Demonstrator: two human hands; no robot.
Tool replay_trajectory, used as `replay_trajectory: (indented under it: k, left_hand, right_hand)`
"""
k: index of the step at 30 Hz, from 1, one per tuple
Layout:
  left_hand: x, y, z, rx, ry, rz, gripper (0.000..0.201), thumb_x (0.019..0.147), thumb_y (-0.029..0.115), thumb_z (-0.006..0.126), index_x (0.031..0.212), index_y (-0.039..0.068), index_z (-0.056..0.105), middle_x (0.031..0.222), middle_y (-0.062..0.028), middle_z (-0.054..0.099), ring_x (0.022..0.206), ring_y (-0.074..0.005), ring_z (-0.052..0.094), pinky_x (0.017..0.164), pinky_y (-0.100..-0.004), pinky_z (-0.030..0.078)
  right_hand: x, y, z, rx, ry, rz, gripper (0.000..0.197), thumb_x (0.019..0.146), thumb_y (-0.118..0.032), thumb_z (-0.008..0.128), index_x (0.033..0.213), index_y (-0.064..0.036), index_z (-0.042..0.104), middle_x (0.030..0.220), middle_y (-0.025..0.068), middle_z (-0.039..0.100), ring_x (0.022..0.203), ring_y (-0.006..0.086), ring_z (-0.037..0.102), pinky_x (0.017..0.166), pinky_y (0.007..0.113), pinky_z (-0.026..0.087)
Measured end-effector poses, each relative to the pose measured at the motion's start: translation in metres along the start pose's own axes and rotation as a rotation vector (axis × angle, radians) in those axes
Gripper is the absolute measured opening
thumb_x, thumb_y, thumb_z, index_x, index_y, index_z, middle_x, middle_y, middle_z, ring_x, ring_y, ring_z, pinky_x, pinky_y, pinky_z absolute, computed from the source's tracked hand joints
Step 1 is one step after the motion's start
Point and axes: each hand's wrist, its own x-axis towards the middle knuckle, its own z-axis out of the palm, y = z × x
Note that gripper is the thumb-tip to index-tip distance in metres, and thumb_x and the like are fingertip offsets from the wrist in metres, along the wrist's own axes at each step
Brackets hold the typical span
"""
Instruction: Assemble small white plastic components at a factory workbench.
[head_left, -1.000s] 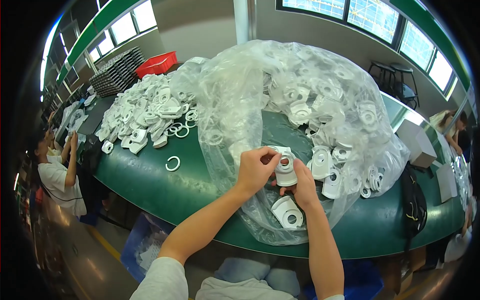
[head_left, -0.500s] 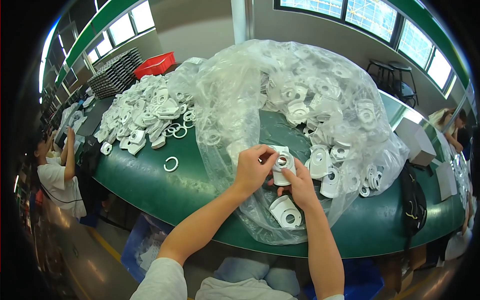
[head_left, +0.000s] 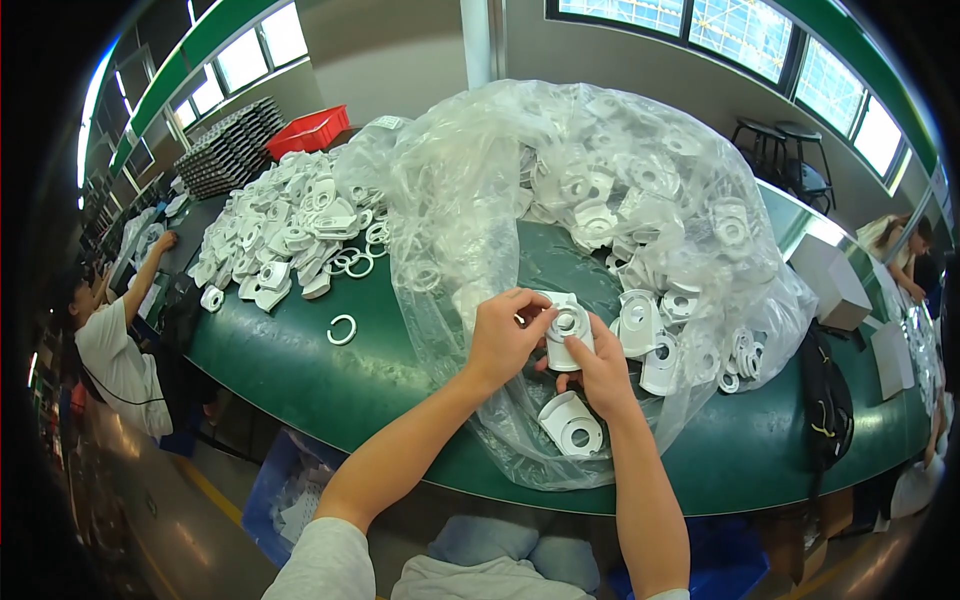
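Above the green table, both hands are on one white plastic part with a round hole [head_left: 568, 326]. My left hand [head_left: 508, 333] pinches at its left side by the ring around the hole, fingertips pressed together. From the right, my right hand [head_left: 600, 368] grips the part, thumb on its front and fingers curled behind. Just below them, another white part with a ring-shaped end [head_left: 572, 424] lies on the clear plastic bag [head_left: 450, 210]. More white parts sit in the bag to the right of my hands. A lone white ring [head_left: 342, 329] rests on the table to the left.
A heap of white parts [head_left: 290, 220] covers the table's left side, near a red bin [head_left: 308, 130] and stacked dark trays [head_left: 232, 148]. White boxes [head_left: 830, 282] and a black bag [head_left: 824, 400] are at the right. A blue bin [head_left: 268, 490] stands below the table edge. A co-worker [head_left: 125, 350] is at left.
My hands and the held part have barely moved. At the far left, the co-worker's arm has reached up and forward.
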Motion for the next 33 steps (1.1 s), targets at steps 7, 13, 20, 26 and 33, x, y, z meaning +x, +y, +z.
replay_trajectory:
  k: [7,13,20,26,33]
  left_hand:
    - [-0.001,0.008,0.0,-0.065,-0.029,-0.01,0.014,0.08,0.005,0.066,0.09,-0.004,0.065,0.076,-0.0085,0.062,0.057,-0.0123,0.061,0.052,-0.0232,0.048]
    - [0.0,0.001,0.001,-0.139,-0.013,-0.034,0.015,0.079,0.005,0.067,0.091,-0.004,0.065,0.078,-0.0074,0.061,0.059,-0.0107,0.06,0.051,-0.0239,0.048]
    - [0.004,-0.009,-0.002,-0.364,-0.128,-0.326,0.015,0.084,0.011,0.065,0.092,-0.002,0.066,0.075,-0.0036,0.064,0.06,-0.0075,0.057,0.053,-0.0204,0.046]
    - [0.007,-0.012,-0.008,-0.39,-0.16,-0.348,0.015,0.086,0.012,0.063,0.091,-0.002,0.066,0.073,-0.0029,0.064,0.058,-0.0063,0.054,0.053,-0.0201,0.044]
    - [0.005,-0.01,-0.008,-0.411,-0.147,-0.309,0.012,0.086,0.007,0.062,0.09,-0.002,0.066,0.073,-0.0033,0.064,0.058,-0.0062,0.054,0.052,-0.0204,0.044]
  right_hand:
    - [0.002,0.0,-0.006,0.147,0.001,0.05,0.033,0.092,-0.004,0.042,0.125,0.0015,0.04,0.097,0.0162,0.062,0.072,0.0235,0.066,0.045,0.026,0.05]
    - [0.0,-0.003,-0.001,0.046,0.021,0.006,0.034,0.092,-0.006,0.043,0.125,0.0016,0.041,0.096,0.0158,0.062,0.07,0.023,0.066,0.043,0.024,0.048]
    - [0.0,0.0,0.001,-0.011,0.029,-0.043,0.031,0.091,-0.003,0.042,0.122,0.0006,0.04,0.099,0.0157,0.06,0.074,0.0227,0.066,0.046,0.025,0.05]
    - [0.0,0.002,0.003,-0.05,-0.002,-0.067,0.028,0.091,-0.002,0.041,0.12,-0.0004,0.041,0.103,0.0147,0.058,0.076,0.0218,0.065,0.049,0.026,0.05]
    - [0.001,0.006,0.003,-0.037,0.014,-0.084,0.024,0.095,-0.01,0.042,0.117,-0.0011,0.044,0.099,0.0131,0.06,0.071,0.018,0.064,0.046,0.024,0.046]
